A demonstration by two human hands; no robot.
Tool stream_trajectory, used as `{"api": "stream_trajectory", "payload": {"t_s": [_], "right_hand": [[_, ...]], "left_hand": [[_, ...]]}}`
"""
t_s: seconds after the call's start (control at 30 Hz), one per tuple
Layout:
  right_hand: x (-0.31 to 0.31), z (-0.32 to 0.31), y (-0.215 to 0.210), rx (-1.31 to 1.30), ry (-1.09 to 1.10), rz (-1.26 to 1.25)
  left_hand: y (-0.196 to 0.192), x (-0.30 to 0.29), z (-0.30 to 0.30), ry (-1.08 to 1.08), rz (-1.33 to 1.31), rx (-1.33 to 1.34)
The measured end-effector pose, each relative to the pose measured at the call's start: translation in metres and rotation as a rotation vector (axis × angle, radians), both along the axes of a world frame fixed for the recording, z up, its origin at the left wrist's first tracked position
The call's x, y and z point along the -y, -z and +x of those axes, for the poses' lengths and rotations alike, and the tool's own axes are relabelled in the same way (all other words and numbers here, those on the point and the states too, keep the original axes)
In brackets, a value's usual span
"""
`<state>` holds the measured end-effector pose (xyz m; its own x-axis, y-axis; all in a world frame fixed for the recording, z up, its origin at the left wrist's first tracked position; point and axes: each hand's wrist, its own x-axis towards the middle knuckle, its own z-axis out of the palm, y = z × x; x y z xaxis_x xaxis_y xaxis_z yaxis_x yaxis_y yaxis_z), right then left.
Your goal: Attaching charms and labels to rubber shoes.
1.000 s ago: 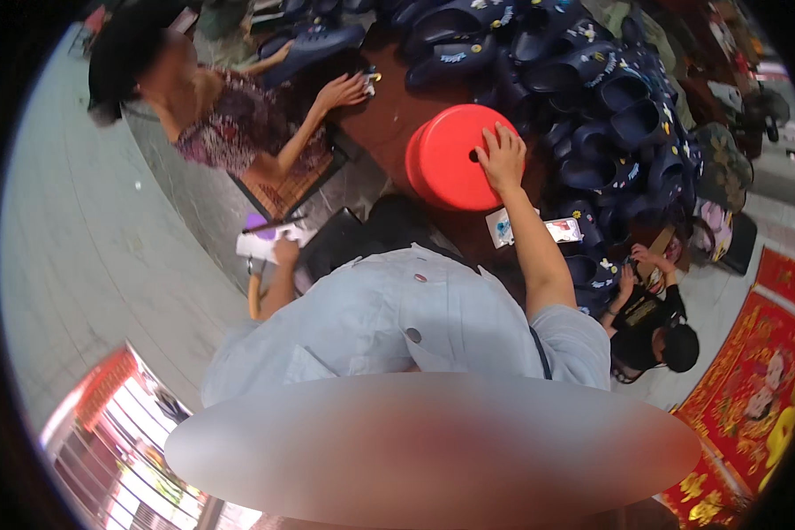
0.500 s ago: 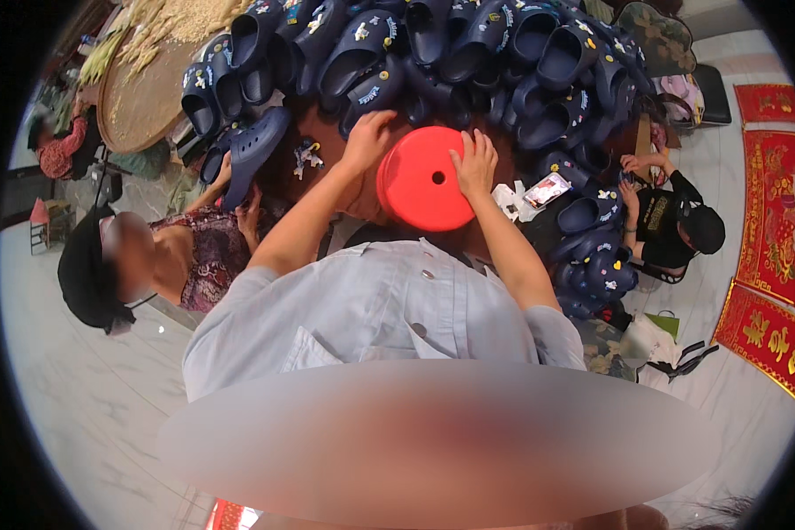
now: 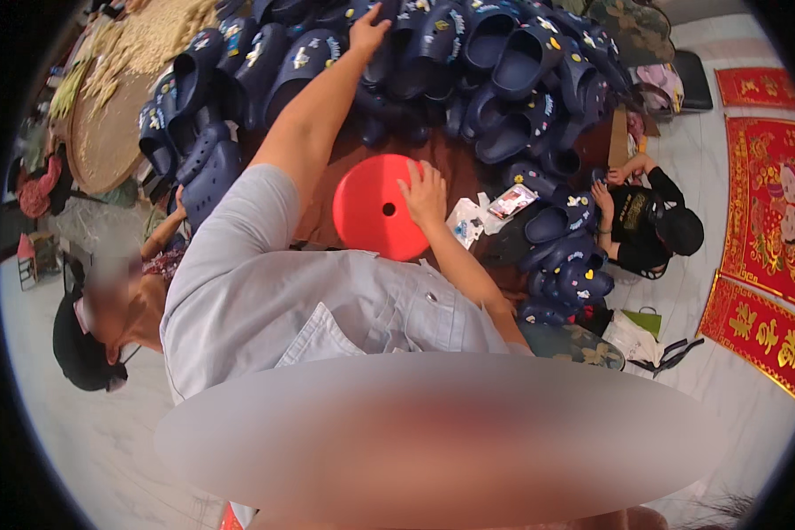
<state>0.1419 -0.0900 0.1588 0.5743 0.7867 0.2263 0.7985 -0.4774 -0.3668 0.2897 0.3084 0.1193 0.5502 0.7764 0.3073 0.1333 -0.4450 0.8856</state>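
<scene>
My left hand is stretched far forward over the heap of navy clogs, with its fingers extended among them. No clog is lifted in it. My right hand lies on the right edge of a red round plastic stool, fingers spread, not gripping. A small hole marks the middle of the stool's flat top. Many of the clogs carry small colourful charms. A phone with a lit screen and a white plastic packet lie just right of the stool.
At the left, a person in a black cap holds up a navy clog. Another person in black handles clogs at the right. A round tray of pale kernels and cobs stands far left. Red banners lie on the right.
My left hand has left the stool's side and reached forward onto the clog heap. My right hand stays at the stool's right edge. The view has shifted.
</scene>
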Motion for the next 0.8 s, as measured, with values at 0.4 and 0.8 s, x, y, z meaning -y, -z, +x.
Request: {"api": "stream_trajectory", "payload": {"t_s": [0.4, 0.8], "right_hand": [[0.004, 0.005, 0.003, -0.027, 0.074, -0.083], [0.0, 0.003, -0.006, -0.043, 0.061, -0.045]], "left_hand": [[-0.041, 0.139, -0.008, 0.07, 0.736, -0.397], [-0.057, 0.129, 0.009, 0.223, 0.715, -0.625]]}}
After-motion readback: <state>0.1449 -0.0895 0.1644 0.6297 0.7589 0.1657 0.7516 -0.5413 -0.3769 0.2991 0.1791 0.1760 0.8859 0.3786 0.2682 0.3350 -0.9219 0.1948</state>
